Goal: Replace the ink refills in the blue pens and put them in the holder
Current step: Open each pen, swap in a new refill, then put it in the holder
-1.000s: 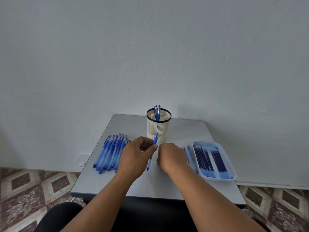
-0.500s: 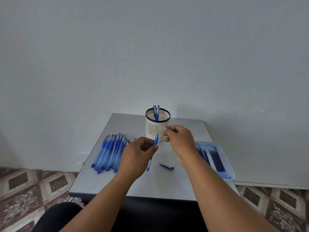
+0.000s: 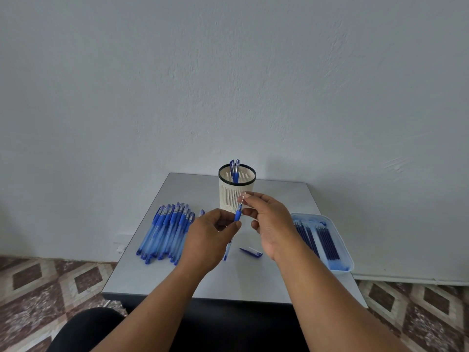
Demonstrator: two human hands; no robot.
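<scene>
The pen [image 3: 236, 216] being worked on is held above the middle of the tabletop [image 3: 162, 278], its cap [image 3: 250, 252] lying off on the surface just below. The left hand [image 3: 212, 236] holds its barrel in a closed grip; the right hand [image 3: 269, 222] pinches the tip end with thumb and forefinger, the grip narrow, probably unscrewing the tip or drawing out the refill. Two pens [image 3: 234, 170] stand in the holder [image 3: 236, 189] near the far edge, so the task looks barely begun. A row of pens [image 3: 167, 231] waits by the left edge, and refills [image 3: 327, 241] lie in the tray [image 3: 349, 260] at the right edge.
</scene>
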